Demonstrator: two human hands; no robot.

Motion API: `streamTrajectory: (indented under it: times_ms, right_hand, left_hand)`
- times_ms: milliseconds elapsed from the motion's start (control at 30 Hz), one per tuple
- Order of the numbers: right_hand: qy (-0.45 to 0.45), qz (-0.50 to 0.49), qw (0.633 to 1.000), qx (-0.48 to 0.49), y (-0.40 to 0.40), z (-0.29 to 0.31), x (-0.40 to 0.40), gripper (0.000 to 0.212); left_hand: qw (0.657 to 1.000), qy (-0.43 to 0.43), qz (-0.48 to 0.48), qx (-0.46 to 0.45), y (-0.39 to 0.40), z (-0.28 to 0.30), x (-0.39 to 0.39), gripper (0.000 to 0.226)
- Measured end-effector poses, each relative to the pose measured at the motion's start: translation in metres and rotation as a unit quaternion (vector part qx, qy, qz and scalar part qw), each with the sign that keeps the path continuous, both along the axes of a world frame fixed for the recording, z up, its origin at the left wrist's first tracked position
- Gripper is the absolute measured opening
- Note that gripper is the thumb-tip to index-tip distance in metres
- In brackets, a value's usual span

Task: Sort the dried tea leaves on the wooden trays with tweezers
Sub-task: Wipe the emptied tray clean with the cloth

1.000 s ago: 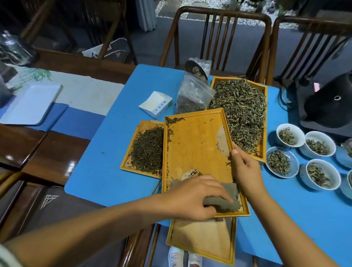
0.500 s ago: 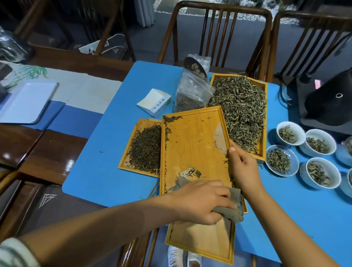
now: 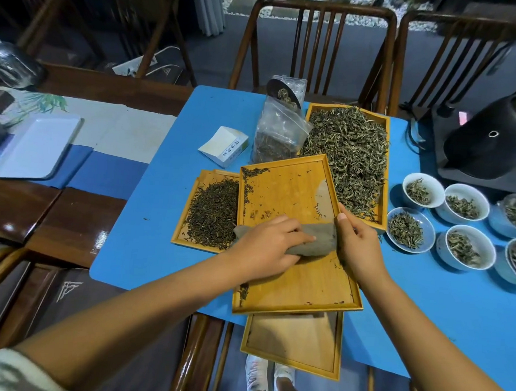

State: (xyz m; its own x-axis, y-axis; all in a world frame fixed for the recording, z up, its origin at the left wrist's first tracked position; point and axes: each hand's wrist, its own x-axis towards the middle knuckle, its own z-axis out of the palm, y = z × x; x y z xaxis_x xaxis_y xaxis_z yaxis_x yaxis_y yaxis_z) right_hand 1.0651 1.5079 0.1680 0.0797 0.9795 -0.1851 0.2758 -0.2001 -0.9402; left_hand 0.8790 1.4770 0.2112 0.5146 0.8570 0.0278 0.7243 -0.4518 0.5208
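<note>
Where the blue mat covers the dark wooden table, the head view shows four wooden trays. The far tray holds pale green tea leaves; the left tray holds dark tea leaves; the middle tray lies over the left tray's edge and carries only scattered fragments; a near tray is partly beneath it and overhangs the table edge. A plastic bag and a small white box lie behind the trays. White cups with leaf samples stand to the right, near a black appliance. Two wooden chairs stand beyond, and a white tray lies at left. Tweezers cannot be made out.

The left hand lies palm-down on a grey cloth, fingers curled over it, pressing it to the middle tray. The right hand grips that tray's right rim, thumb on top, fingers curled round the edge.
</note>
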Motion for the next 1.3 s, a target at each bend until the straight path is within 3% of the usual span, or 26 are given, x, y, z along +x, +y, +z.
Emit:
streamTrajectory:
  times_ms: [200, 533, 833, 1067, 1300]
  right_hand:
    - [-0.01, 0.014, 1.0, 0.003, 0.005, -0.001, 0.004, 0.036]
    - [-0.012, 0.018, 1.0, -0.009, 0.001, -0.005, 0.003, 0.036]
    - [-0.037, 0.026, 0.999, -0.013, -0.003, -0.014, 0.001, 0.038]
    - [-0.03, 0.03, 0.999, -0.006, 0.001, -0.009, 0.007, 0.037]
    - [-0.028, 0.04, 0.999, -0.007, -0.004, -0.008, 0.009, 0.036]
  left_hand:
    - [0.991, 0.036, -0.131, -0.01, -0.019, -0.001, 0.022, 0.043]
    - [0.994, 0.08, -0.063, -0.033, -0.019, -0.027, 0.028, 0.052]
    - [0.992, 0.045, 0.116, -0.032, 0.019, -0.02, 0.015, 0.044]
    - [0.998, 0.058, -0.019, -0.02, -0.003, -0.022, 0.027, 0.04]
    - [0.997, 0.056, 0.05, 0.002, 0.008, -0.038, 0.033, 0.047]
